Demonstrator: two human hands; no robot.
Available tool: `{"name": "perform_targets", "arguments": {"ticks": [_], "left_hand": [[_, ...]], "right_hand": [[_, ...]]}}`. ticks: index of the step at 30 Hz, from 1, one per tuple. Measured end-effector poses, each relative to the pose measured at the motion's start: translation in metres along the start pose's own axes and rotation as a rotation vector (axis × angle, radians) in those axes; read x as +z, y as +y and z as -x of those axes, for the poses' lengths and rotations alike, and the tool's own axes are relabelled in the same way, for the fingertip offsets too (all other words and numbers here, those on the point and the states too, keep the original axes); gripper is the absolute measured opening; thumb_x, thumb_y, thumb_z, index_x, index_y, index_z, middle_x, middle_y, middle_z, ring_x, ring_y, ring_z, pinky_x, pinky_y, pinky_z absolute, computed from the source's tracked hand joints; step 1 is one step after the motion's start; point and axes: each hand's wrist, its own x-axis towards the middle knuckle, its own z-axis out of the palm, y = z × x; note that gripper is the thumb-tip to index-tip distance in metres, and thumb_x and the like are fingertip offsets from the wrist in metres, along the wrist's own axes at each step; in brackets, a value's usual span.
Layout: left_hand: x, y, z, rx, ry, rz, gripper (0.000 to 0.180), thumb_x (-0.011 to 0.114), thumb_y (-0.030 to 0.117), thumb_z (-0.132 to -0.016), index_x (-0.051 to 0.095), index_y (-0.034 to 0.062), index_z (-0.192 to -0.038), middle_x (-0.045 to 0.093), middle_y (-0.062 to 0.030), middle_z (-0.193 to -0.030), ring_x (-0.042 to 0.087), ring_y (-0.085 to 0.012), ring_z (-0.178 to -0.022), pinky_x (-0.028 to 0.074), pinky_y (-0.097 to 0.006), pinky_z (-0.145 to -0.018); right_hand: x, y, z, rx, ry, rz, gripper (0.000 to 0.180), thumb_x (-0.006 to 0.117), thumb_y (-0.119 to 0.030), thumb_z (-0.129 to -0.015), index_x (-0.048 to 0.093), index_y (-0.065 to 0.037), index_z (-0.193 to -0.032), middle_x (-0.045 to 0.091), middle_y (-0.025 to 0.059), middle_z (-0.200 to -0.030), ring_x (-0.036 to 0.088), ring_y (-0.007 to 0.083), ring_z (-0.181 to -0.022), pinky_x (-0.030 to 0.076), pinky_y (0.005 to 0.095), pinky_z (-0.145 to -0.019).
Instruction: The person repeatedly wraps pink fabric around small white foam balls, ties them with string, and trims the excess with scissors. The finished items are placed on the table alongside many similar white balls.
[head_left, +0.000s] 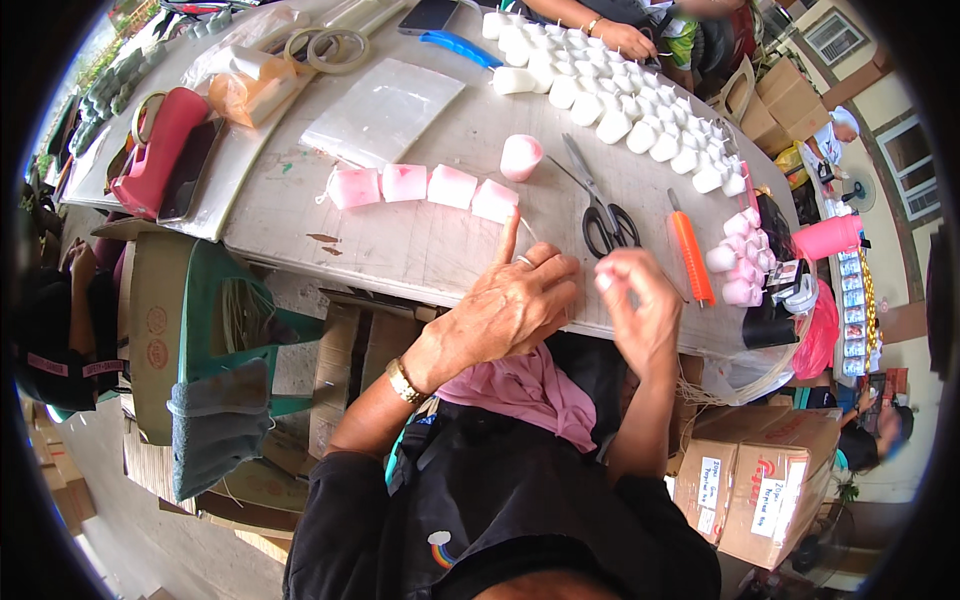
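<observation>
A row of several pink and white candles [403, 184] lies on the table, joined end to end by a white wick. My left hand [510, 300] is at the row's right end, its index finger stretched out against the last candle [494, 201]. Its other fingers are curled by a short length of wick [529, 229]; the thumb is hidden. Just to the right, my right hand [642, 305] is raised with fingers bent and pinched; what they hold, if anything, cannot be made out. A single pink candle [521, 158] stands beyond the row. Black-handled scissors [598, 205] lie near my right hand.
White candles [612, 126] with wicks fill the back right. An orange cutter [690, 245] and pink candles [740, 255] lie right. Clear plastic sheets [383, 112], a pink tape dispenser [165, 150] and a blue-handled tool [460, 48] lie left and back. Another person's hand [625, 40] is across the table.
</observation>
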Motion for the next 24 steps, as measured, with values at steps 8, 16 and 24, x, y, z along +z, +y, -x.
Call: {"name": "perform_targets", "arguments": {"ticks": [8, 16, 24], "left_hand": [[0.003, 0.000, 0.006, 0.029, -0.018, 0.024, 0.014, 0.068, 0.013, -0.076, 0.063, 0.0080, -0.088, 0.060, -0.0024, -0.101, 0.059, -0.0204, -0.104, 0.017, -0.061, -0.117], [-0.014, 0.003, -0.005, -0.092, 0.042, 0.195, 0.012, 0.071, 0.011, -0.084, 0.066, 0.0099, -0.094, 0.066, 0.0015, -0.089, 0.065, -0.0214, -0.093, 0.016, -0.060, -0.117], [-0.026, -0.002, -0.012, -0.327, 0.269, 0.351, 0.007, 0.071, 0.018, -0.087, 0.071, 0.0135, -0.093, 0.069, -0.0018, -0.087, 0.067, -0.0240, -0.092, 0.012, -0.064, -0.115]], "right_hand": [[0.025, 0.005, 0.047, -0.217, 0.026, 0.264, 0.038, 0.079, -0.013, -0.073, 0.061, -0.002, -0.105, 0.061, 0.0126, -0.106, 0.056, 0.0327, -0.100, 0.045, 0.0446, -0.087], [0.020, -0.006, 0.032, -0.261, 0.256, 0.060, 0.013, 0.071, -0.001, -0.080, 0.066, -0.004, -0.091, 0.065, 0.0077, -0.087, 0.061, 0.0259, -0.077, 0.048, 0.0366, -0.071], [0.016, -0.007, -0.020, -0.097, 0.438, -0.240, 0.012, 0.073, 0.004, -0.081, 0.065, 0.001, -0.089, 0.065, 0.0077, -0.085, 0.060, 0.0155, -0.075, 0.048, 0.0271, -0.071]]}}
